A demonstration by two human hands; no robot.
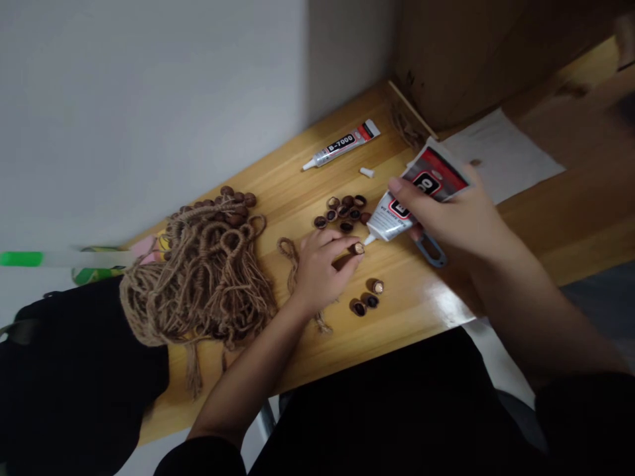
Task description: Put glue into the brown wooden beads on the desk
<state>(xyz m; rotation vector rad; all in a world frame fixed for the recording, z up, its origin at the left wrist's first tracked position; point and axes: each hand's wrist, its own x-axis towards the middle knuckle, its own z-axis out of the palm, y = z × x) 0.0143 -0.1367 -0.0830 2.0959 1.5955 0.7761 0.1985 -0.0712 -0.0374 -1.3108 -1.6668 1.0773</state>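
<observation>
My left hand (325,264) pinches a small brown nut shell (358,248) between thumb and finger, its pale inner side facing up. My right hand (446,211) grips a large tube of glue (397,211), tilted with its white nozzle down at the shell. Whether nozzle and shell touch, I cannot tell. Beyond my left fingers lies a cluster of several shell pieces (346,210), some showing dark hollows. Three more shell pieces (370,300) sit nearer the table's front edge. Partly under my left hand runs a braided jute cord (288,250).
A big heap of knotted jute cords (208,284) with round brown nuts (238,199) covers the table's left part. A smaller B-7000 glue tube (342,145) and a white cap (366,172) lie toward the wall. White paper (510,155) is at right, a blue-grey loop (431,251) below my right hand.
</observation>
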